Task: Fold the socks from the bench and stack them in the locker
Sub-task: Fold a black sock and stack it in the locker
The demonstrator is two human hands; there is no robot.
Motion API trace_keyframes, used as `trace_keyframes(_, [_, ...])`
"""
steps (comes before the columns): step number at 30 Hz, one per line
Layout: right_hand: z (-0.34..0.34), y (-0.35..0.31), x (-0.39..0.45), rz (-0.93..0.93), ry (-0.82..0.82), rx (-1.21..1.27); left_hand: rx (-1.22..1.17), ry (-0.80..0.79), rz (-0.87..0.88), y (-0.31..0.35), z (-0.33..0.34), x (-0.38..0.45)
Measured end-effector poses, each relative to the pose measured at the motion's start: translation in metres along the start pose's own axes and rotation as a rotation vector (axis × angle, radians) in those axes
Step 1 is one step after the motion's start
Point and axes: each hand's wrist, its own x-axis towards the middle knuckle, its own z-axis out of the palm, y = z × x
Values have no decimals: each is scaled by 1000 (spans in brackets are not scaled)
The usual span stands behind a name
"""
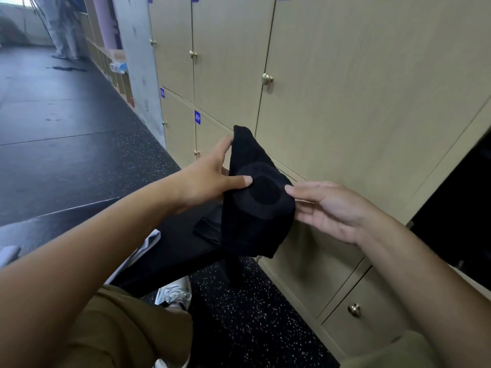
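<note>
I hold a black sock (255,208) up in the air in front of the beige lockers (345,102). My left hand (210,179) pinches its left side, thumb on the front near the round heel patch and fingers behind. My right hand (329,208) holds the sock's right edge, thumb on the front and fingers behind. Below the sock lies the black bench (175,248), with another dark sock (210,229) on it. An open locker (457,208) shows dark at the right edge.
White cloth (148,243) lies on the bench's left end. My knee in olive trousers (119,328) and a white shoe (174,292) are below. The floor (66,134) is dark speckled rubber. A person (63,30) stands far back left.
</note>
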Motion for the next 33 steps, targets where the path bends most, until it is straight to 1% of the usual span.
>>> trace_keyframes(3, [-6,0,1,4,-14,31,49,-50,-15,4,-1,-3])
trace_keyframes(6, [-10,0,0,-17,-43,76,35,-80,-4,8,-1,-7])
trace_keyframes(9, [-10,-3,-5,-43,-103,144,10,-69,54,9,-4,-8])
trace_keyframes(14, [-12,-9,-10,-100,-108,208,-181,-27,149,13,-7,-6])
trace_keyframes(18, [-13,-13,-12,-213,-118,229,-170,-52,250,17,-3,-7])
trace_keyframes(20, [-15,-18,-17,-299,-106,160,-161,-36,274,18,-2,-8])
trace_keyframes(22, [-20,-22,-22,-399,-113,62,-178,22,279,19,-1,-8])
trace_keyframes(24, [-25,-25,-28,-497,-146,5,-281,84,217,23,0,-7])
trace_keyframes(26, [-31,-27,-33,-563,-127,-41,-350,92,182,25,0,-7])
trace_keyframes(30, [-43,-33,-38,-638,-50,-214,-201,77,291,30,4,-9])
trace_keyframes(33, [-44,-34,-42,-666,-27,-258,-133,86,365,33,9,-12])
